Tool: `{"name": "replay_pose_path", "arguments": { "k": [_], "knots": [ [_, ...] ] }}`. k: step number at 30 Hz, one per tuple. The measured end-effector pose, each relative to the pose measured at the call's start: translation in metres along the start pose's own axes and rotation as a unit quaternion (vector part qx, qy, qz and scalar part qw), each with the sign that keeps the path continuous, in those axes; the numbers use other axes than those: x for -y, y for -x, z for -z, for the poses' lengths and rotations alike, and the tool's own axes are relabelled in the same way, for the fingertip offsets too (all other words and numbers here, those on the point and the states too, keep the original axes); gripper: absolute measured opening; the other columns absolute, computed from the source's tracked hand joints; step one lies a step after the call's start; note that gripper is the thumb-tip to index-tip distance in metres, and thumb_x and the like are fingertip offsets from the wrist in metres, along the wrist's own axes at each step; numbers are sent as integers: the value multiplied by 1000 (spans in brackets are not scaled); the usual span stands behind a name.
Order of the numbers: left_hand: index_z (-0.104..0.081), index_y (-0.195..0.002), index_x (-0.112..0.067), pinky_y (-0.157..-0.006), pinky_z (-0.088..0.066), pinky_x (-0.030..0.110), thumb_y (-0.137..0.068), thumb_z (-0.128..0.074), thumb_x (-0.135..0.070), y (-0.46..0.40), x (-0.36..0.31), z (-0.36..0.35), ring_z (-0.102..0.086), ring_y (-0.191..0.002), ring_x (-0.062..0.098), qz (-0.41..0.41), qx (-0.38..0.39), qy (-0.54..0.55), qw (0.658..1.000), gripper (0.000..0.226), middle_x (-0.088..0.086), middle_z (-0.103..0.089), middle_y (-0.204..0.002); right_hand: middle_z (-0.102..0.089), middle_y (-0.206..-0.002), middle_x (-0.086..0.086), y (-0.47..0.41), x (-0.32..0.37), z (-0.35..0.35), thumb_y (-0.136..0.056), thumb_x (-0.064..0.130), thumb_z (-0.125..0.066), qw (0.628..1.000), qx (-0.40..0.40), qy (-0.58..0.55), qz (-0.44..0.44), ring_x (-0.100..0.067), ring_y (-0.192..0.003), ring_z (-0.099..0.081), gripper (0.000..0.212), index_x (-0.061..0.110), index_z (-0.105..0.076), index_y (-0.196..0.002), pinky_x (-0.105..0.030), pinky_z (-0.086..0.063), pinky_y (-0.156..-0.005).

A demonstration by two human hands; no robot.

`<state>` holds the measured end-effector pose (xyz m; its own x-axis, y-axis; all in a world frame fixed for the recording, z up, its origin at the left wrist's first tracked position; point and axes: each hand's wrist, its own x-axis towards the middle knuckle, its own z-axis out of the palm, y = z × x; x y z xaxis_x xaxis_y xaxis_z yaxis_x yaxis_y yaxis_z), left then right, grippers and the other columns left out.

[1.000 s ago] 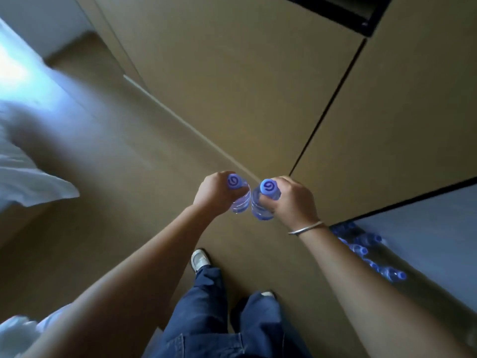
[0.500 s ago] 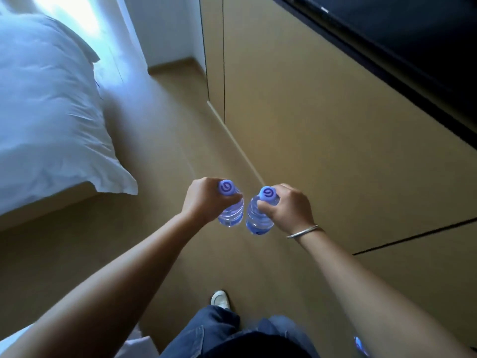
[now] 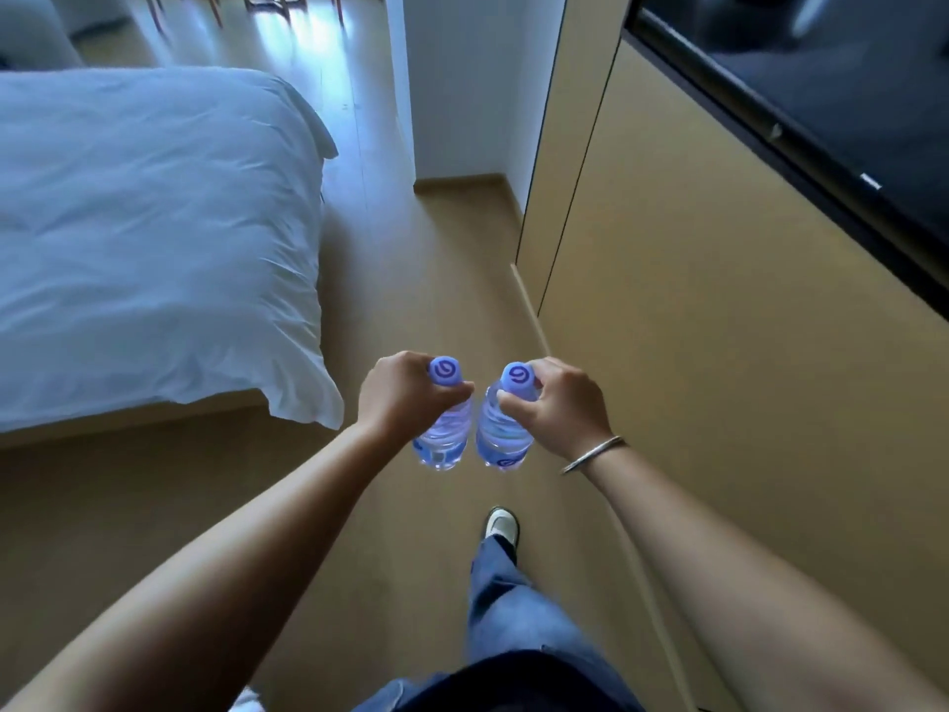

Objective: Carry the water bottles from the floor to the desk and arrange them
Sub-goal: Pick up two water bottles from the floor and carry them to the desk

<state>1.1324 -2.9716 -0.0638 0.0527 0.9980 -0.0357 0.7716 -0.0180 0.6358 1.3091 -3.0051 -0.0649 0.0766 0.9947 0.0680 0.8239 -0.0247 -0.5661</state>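
The left hand (image 3: 405, 395) grips one water bottle (image 3: 442, 434) at the neck, just under its purple cap (image 3: 444, 371); the right hand (image 3: 560, 405) grips a second water bottle (image 3: 500, 436) likewise; both hang upright, side by side, above the wooden floor (image 3: 411, 280); a white-sheeted bed (image 3: 154, 238) lies left.

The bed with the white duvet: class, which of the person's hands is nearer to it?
Left. The left hand, gripping a bottle, is just off the corner of the bed; the right hand, gripping the other bottle, is beyond it, toward the wood-panelled wall.
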Motion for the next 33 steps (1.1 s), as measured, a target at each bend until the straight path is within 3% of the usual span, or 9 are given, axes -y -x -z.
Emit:
{"name": "replay_pose_path", "arguments": {
  "k": [7,11,14,19,22,27,31,33],
  "knots": [
    [-66,-64,-9,-54,-39,28,-68,-70,-48,-124,-13,5,-50,-55,20,60,-27,-13,998,40,3,-59,-54,-48,-65,-2,-144,-2,3,-70,39,-65,998,19,-2,62,-24,-63,-46,35,7,-54,-66,-33,-36,-58],
    [-70,-68,-13,-55,-42,28,-70,-70,-49,-185,-21,12,-61,-62,22,67,-39,-9,997,36,2,-64,-58,-45,-64,1,-217,1,8,-63,46,-53,995,30,2,97,-21,-61,-43,33,13,-49,-63,-29,-31,-55],
    [-71,-70,-12,-57,-46,32,-70,-70,-48,-224,-23,21,-63,-65,24,71,-46,-6,996,36,4,-66,-61,-48,-67,-2,-265,5,10,-62,47,-51,992,34,17,117,-23,-63,-46,41,7,-55,-68,-32,-36,-58],
    [-67,-66,-9,-54,-40,29,-70,-69,-48,-290,-14,35,-58,-60,23,79,-56,-19,995,40,6,-63,-59,-44,-63,-2,-338,15,0,-61,46,-51,989,34,17,141,-24,-62,-44,37,10,-46,-62,-33,-35,-57],
    [-68,-68,-8,-59,-48,34,-69,-70,-48,-336,0,41,-62,-64,26,84,-40,-19,995,40,9,-66,-63,-43,-62,-1,-381,24,-16,-60,49,-49,990,39,14,138,-23,-60,-42,37,13,-42,-60,-28,-30,-55],
    [-66,-65,-6,-58,-46,35,-69,-71,-45,-422,32,61,-48,-56,17,76,-23,1,997,40,11,-63,-60,-45,-63,-1,-453,46,-52,-55,59,-40,992,39,-1,122,-23,-61,-43,46,13,-41,-60,-28,-30,-55],
    [-65,-62,-7,-54,-38,29,-69,-72,-46,-490,51,91,-47,-54,17,62,-11,-17,998,41,2,-54,-51,-46,-65,-3,-510,72,-76,-64,48,-54,995,30,-1,100,-25,-63,-46,38,11,-45,-62,-29,-31,-55],
    [-66,-65,-5,-57,-44,34,-69,-73,-45,-519,63,106,-51,-58,20,55,0,-15,998,40,8,-62,-58,-45,-65,-4,-535,86,-85,-71,39,-64,995,23,-1,93,-25,-62,-45,37,11,-43,-61,-29,-29,-56]
  ]
}}
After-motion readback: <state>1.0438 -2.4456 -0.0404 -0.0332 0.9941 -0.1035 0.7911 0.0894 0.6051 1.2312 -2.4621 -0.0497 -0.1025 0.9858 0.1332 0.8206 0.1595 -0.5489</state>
